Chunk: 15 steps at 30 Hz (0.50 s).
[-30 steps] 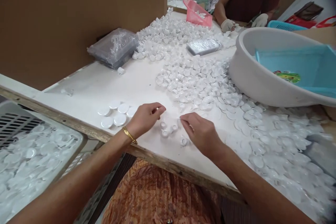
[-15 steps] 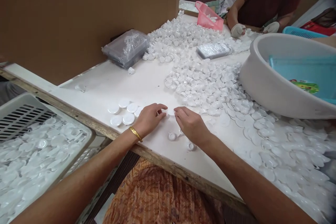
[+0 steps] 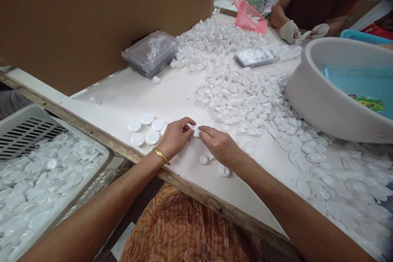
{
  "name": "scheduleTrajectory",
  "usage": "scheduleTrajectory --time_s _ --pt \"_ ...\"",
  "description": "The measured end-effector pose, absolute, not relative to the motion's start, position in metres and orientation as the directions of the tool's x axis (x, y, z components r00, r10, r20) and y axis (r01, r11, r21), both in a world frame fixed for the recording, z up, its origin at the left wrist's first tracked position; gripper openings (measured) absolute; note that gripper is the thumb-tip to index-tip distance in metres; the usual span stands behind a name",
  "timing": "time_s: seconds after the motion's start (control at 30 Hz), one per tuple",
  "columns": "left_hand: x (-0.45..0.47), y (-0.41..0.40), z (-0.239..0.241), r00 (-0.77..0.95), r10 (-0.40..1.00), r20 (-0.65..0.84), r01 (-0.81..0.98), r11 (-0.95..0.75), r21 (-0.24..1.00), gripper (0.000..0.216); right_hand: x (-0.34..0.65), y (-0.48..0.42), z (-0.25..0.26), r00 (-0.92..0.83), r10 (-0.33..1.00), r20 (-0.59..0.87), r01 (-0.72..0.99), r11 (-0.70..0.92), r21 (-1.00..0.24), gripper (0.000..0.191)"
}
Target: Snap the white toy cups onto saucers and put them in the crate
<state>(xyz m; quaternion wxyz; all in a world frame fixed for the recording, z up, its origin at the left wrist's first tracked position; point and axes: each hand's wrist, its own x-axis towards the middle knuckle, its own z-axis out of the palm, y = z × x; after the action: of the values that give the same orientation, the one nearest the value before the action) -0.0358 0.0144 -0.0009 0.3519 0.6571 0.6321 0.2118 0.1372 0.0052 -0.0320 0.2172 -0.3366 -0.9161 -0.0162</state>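
Between my two hands is a small white plastic disc [image 3: 197, 130], like a toy saucer. My left hand [image 3: 176, 136] grips its left edge with thumb and fingers. On the right side, the fingers of my right hand [image 3: 220, 145] are pressed together against the same disc. Several matching white saucers [image 3: 152, 137] lie flat on the table just left of my left hand. Under my right hand sit a little white cup [image 3: 203, 159] and another white cup [image 3: 225, 171]. My palms hide part of the disc.
Heaps of white plastic cups [image 3: 242, 90] and saucers spread over the white table [image 3: 123, 94]. A grey tub [image 3: 337, 90] stands right, a crate of white pieces [image 3: 104, 157] lower left. Wrapped boxes [image 3: 150, 53] and a pink basket [image 3: 250, 18] lie farther back. A gloved co-worker's hand [image 3: 289, 32] handles pieces.
The disc between my hands now shows its round face, and my right fingers have come onto it. The co-worker's gloved hands have moved closer together. The view has shifted slightly.
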Motion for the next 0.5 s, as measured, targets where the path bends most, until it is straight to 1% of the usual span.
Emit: scheduleTrajectory --time_s 0.13,0.27,0.33,0.4,0.5 --pt "-0.038 0.015 0.001 0.104 0.971 -0.213 0.691 0.084 0.718 0.02 0.136 0.006 -0.032 -0.692 0.6 0.402 0.607 0.785 -0.125 0.022" --pt "-0.04 0.013 0.001 0.124 0.964 -0.235 0.705 0.081 0.705 0.019 0.136 0.005 -0.031 -0.703 0.6 0.383 0.589 0.792 -0.161 0.021" --pt "-0.04 0.013 0.003 0.142 0.96 -0.242 0.731 0.063 0.68 0.019 0.136 0.004 -0.029 -0.703 0.604 0.376 0.585 0.791 -0.178 0.021" --pt "-0.038 0.015 0.006 0.142 0.971 -0.193 0.799 0.003 0.601 0.018 0.136 0.004 -0.027 -0.705 0.605 0.369 0.584 0.791 -0.182 0.021" --pt "-0.026 0.028 0.008 0.126 0.992 0.001 0.879 -0.113 0.462 0.023 0.135 0.004 -0.024 -0.72 0.598 0.353 0.582 0.797 -0.162 0.024"
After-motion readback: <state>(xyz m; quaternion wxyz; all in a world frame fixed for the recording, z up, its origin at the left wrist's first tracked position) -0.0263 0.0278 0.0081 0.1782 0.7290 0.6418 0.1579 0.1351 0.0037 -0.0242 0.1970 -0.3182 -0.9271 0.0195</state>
